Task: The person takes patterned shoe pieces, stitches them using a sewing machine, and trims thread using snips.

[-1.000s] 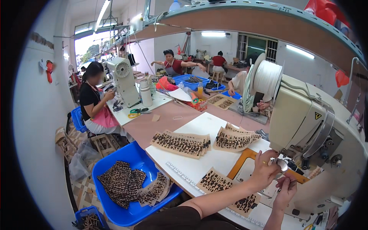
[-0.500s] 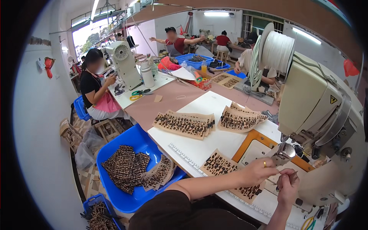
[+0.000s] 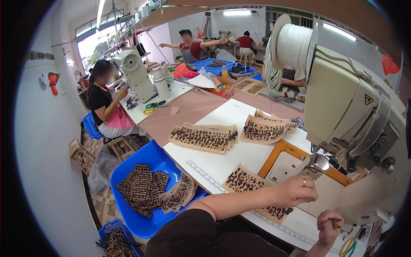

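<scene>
My left hand [image 3: 296, 191], with a ring on one finger, hangs closed in front of the sewing machine's [image 3: 349, 103] metal arm end. Its forearm crosses above a leopard-print panel with a beige border [image 3: 244, 180]. Lower right, my right hand [image 3: 329, 226] is curled shut beside the machine's base. Whatever thin thing either hand may hold is too small to make out. More leopard-print panels lie on the white table [image 3: 205, 165]: one fanned stack [image 3: 201, 137] at the left and another pile [image 3: 266, 129] farther right.
A blue tub [image 3: 124, 225] with leopard-print pieces stands left of the table; a blue crate [image 3: 105, 231] sits below it. A ruler strip [image 3: 205, 175] runs along the table edge. Scissors [image 3: 349, 246] lie lower right. A large white cord spool [image 3: 295, 47] hangs above. Other people sit farther back.
My hands have come apart: the right one dropped down and slightly right, the left one shifted a little right. The whole view has turned slightly. The panels stay put.
</scene>
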Action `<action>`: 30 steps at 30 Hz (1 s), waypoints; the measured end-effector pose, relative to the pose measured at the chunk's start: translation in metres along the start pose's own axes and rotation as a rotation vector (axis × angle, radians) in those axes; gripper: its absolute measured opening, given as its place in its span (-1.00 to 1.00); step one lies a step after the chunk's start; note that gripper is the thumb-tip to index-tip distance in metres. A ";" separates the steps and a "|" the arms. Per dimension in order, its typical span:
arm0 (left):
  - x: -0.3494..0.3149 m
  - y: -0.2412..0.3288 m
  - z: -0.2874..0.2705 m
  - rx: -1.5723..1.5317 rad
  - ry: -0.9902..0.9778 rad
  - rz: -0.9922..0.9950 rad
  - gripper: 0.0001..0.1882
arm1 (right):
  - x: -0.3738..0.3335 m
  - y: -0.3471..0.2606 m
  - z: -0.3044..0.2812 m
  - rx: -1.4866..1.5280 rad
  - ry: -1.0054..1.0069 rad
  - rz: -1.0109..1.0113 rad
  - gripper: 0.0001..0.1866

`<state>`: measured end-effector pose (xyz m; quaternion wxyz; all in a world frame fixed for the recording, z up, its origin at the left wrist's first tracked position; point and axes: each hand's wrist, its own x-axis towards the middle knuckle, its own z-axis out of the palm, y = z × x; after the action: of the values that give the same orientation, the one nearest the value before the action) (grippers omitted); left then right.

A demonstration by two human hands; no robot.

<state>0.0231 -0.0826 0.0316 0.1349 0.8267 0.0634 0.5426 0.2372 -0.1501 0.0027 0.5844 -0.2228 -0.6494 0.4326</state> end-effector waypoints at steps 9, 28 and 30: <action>-0.009 -0.010 0.008 -0.069 0.052 -0.354 -0.88 | 0.000 0.007 -0.008 -0.113 0.265 -0.035 -0.94; 0.010 -0.010 -0.007 0.170 0.155 -0.259 -0.89 | 0.013 -0.005 -0.029 -0.557 0.440 0.266 -0.81; 0.013 -0.017 -0.011 0.104 0.094 -0.383 -0.90 | 0.019 -0.010 -0.017 -0.671 0.441 0.265 -0.73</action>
<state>0.0191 -0.0611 0.0424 0.1896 0.7790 0.2535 0.5412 0.2516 -0.1351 0.0205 0.5439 -0.5694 -0.5794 0.2105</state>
